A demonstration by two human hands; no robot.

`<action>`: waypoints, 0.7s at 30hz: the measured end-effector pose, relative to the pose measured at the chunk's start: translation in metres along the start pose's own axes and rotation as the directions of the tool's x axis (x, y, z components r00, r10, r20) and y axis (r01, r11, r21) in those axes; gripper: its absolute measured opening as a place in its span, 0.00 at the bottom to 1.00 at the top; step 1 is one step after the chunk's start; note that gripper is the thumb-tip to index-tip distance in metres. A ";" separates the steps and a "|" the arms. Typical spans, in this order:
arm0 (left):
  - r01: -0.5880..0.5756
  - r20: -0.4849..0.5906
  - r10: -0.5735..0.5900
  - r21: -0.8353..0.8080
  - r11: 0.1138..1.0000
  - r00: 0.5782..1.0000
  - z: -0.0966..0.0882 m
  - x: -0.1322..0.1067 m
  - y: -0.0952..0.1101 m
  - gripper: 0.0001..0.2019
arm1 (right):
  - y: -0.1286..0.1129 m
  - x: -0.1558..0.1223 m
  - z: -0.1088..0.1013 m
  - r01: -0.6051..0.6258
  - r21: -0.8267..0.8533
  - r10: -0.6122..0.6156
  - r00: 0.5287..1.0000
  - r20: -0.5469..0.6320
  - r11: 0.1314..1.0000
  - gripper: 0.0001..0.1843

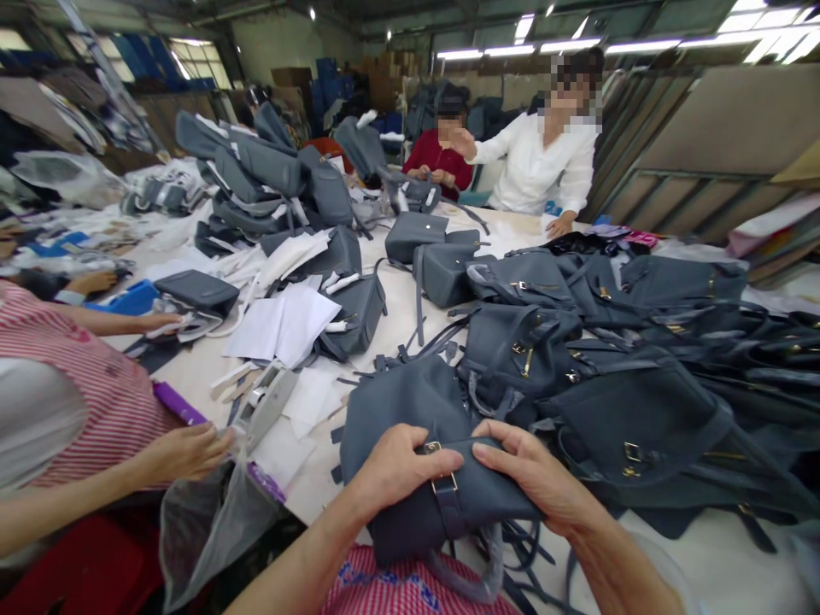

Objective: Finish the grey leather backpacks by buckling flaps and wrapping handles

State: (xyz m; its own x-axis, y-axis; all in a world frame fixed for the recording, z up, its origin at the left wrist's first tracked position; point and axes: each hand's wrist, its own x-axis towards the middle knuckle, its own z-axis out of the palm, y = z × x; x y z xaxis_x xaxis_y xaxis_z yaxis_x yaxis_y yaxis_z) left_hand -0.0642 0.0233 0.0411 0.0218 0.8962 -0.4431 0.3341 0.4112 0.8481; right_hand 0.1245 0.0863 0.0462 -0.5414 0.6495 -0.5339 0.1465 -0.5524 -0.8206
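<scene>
A dark blue-grey backpack (pixel 403 393) lies in front of me at the table's near edge, its flap side toward me. My left hand (pixel 407 461) is closed on the flap beside a gold buckle (pixel 445 483), thumb pressed along the strap. My right hand (pixel 518 457) grips the flap's edge a little to the right, thumb on top and fingers over the far side. A plastic-wrapped handle loop (pixel 490 572) hangs at the near side of the bag, above a red-and-white checked apron (pixel 384 585).
Many similar bags (pixel 647 418) are heaped to the right, and another pile (pixel 256 171) stands at the back left. White paper sheets (pixel 282 320) lie left of centre. A co-worker in a striped apron (pixel 83 384) stands close on my left. Two people (pixel 531 162) are across the table.
</scene>
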 end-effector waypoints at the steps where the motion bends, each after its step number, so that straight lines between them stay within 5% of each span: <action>1: 0.015 0.062 -0.009 -0.101 0.995 0.998 0.000 0.000 -0.003 0.16 | 0.000 0.000 0.000 -0.009 0.000 0.009 1.000 0.009 1.000 0.22; 4: 0.061 0.174 -0.013 -0.274 0.960 0.985 -0.002 -0.004 -0.009 0.13 | 0.004 0.000 0.001 -0.039 0.015 0.039 0.998 0.040 0.999 0.22; 9: 0.083 0.276 0.006 -0.309 0.948 0.961 -0.004 -0.011 -0.017 0.11 | 0.015 0.001 -0.001 -0.081 0.040 0.079 0.995 0.063 0.996 0.22; 18: 0.188 0.362 0.011 -0.510 0.839 0.932 -0.010 -0.018 -0.018 0.13 | 0.016 -0.002 0.000 -0.107 0.059 0.104 0.993 0.054 0.993 0.22; 21: 0.138 0.331 0.008 -0.413 0.900 0.944 -0.008 -0.020 -0.015 0.14 | 0.015 -0.002 0.000 -0.106 0.057 0.103 0.993 0.056 0.993 0.22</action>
State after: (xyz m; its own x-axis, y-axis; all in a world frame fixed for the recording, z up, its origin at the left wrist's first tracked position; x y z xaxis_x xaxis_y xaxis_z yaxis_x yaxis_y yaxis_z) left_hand -0.0768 0.0006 0.0392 0.3346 0.7938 -0.5078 -0.0855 0.5622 0.8225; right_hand 0.1277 0.0766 0.0350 -0.5687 0.5592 -0.6032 0.1557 -0.6469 -0.7465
